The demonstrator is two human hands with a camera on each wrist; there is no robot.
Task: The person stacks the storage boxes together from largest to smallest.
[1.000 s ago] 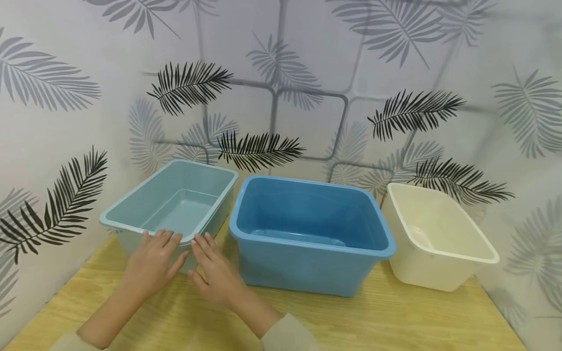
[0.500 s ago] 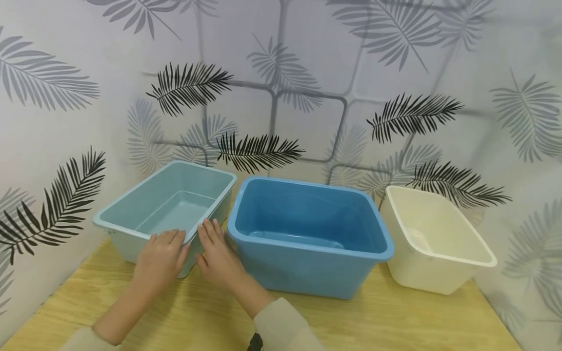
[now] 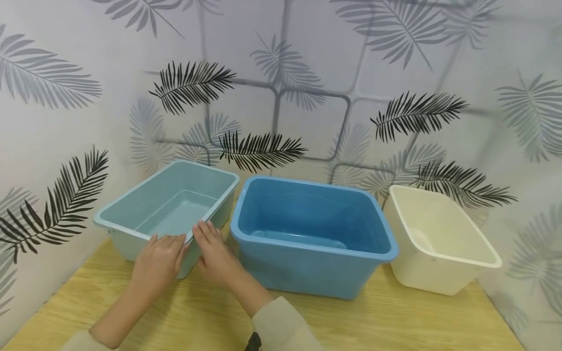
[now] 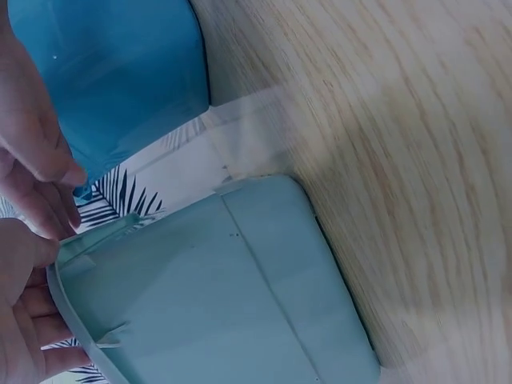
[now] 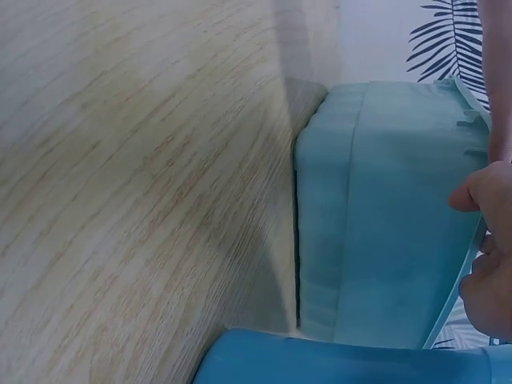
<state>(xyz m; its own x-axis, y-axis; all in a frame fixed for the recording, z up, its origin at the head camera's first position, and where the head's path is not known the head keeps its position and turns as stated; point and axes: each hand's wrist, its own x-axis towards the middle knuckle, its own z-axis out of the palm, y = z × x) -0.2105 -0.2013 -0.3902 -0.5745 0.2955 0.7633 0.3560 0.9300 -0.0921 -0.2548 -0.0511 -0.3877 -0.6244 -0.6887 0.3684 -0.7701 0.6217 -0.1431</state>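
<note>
Bunched tighter than a second ago, the left hand (image 3: 155, 261) grips the green tub (image 3: 177, 210) by its near rim; the right hand (image 3: 216, 256) touches its right side, fingers straight. Leftmost on the desk (image 3: 373, 321), it points lengthwise away from both.

— Which colours line the table's (image 3: 386, 321) back edge?

— A pale teal tub (image 3: 182, 209) near the back left corner, a blue tub (image 3: 303, 268) with a lighter rim (image 3: 307, 245) at the middle, a cream tub (image 3: 430, 273) by the right edge.

— And the table itself?

— Yellow wood grain, below a whitish backdrop (image 3: 303, 58) printed with black and grey leaves (image 3: 193, 87) and grey lines; beige sleeves (image 3: 285, 324) at the front edge.
</note>
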